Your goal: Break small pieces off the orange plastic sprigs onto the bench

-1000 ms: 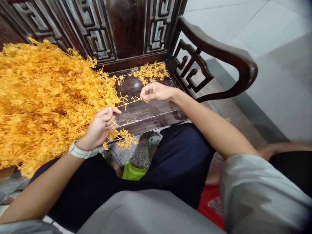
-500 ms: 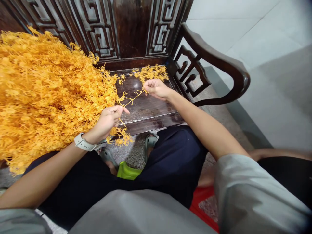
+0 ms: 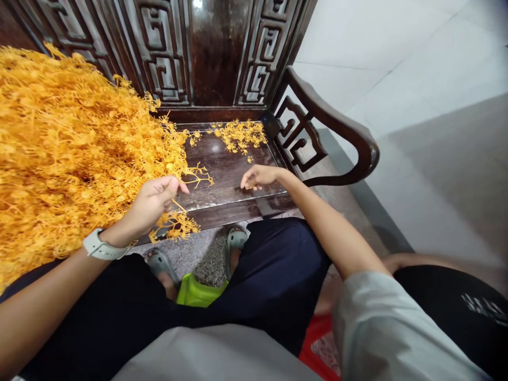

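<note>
My left hand (image 3: 156, 197) pinches the thin stem of a yellow plastic branch. One forked, nearly bare end (image 3: 200, 174) reaches out to the right over the bench seat, and a tufted end (image 3: 180, 225) hangs below the fingers. My right hand (image 3: 260, 177) hovers over the seat, apart from the branch, fingers loosely curled down. A speck of yellow shows under its fingertips, apparently a small plastic piece, mostly hidden. Behind it, many loose yellow pieces (image 3: 240, 135) lie in a small pile, and a single piece (image 3: 250, 159) lies nearer the hand.
A big heap of yellow branches (image 3: 75, 153) fills the left of the dark wooden bench (image 3: 222, 203). Its carved armrest (image 3: 345, 124) rises at the right. Below are a green plastic object (image 3: 200, 291) and a red stool (image 3: 317, 344). Another person's dark-clothed leg (image 3: 448, 301) is close on the right.
My right hand has left the branch and come nearer, down from beside the small pile. My left hand moved left with the branch. A single piece now lies in front of the pile.
</note>
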The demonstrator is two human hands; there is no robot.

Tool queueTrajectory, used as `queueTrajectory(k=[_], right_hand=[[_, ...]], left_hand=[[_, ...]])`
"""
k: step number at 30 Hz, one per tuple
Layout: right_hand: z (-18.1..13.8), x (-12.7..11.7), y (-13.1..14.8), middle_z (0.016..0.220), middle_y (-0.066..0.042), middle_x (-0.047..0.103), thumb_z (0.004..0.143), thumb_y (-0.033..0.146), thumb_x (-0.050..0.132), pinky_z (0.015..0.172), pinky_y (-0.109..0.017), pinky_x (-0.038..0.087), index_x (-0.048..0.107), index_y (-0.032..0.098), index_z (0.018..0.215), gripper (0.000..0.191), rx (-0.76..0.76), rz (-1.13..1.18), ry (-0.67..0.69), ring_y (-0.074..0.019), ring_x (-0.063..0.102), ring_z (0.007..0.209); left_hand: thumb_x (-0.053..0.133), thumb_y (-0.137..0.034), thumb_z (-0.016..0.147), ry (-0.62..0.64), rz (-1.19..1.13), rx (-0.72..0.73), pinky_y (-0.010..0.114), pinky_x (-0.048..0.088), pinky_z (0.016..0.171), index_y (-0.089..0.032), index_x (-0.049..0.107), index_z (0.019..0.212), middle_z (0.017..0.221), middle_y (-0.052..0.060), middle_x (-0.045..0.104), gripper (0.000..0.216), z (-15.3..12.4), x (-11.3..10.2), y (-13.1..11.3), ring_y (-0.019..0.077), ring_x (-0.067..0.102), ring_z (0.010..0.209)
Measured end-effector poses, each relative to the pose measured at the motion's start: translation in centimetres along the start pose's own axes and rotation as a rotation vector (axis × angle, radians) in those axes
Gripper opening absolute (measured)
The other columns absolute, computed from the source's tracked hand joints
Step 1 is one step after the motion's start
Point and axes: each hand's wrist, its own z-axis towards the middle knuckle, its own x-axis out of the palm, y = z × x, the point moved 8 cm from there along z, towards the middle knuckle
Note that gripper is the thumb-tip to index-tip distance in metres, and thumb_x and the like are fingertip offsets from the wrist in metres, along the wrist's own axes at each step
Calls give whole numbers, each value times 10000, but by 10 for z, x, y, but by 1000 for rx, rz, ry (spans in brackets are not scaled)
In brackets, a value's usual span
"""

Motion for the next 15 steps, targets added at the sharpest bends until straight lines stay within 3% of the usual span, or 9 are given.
queueTrajectory(k=[4, 11, 15], right_hand=[[5, 2, 19, 756, -54, 774, 717, 504, 995, 446, -202, 392, 816, 97, 917, 487, -67, -16, -14, -59, 540, 490], [3, 11, 35, 575, 13, 617, 789, 639, 914, 484, -215, 364, 804, 103, 887, 556, -134, 18, -29, -64, 472, 478], [-2, 11, 30, 653, -4, 647, 772, 647, 925, 427, -209, 306, 804, 118, 891, 555, -51, -2, -1, -53, 434, 464]], left_hand=[[751, -516, 982, 52, 6, 2, 211, 199, 455, -165, 786, 841, 543, -56, 333, 380, 0, 13, -2, 83, 254, 451], [732, -543, 996, 71, 61, 9, 219, 212, 470, -169, 786, 842, 557, -33, 400, 408, 3, 15, 3, 108, 305, 483], [707, -554, 1018, 85, 76, 15, 225, 197, 477, -176, 796, 878, 564, -43, 376, 413, 5, 12, 9, 111, 279, 492]])
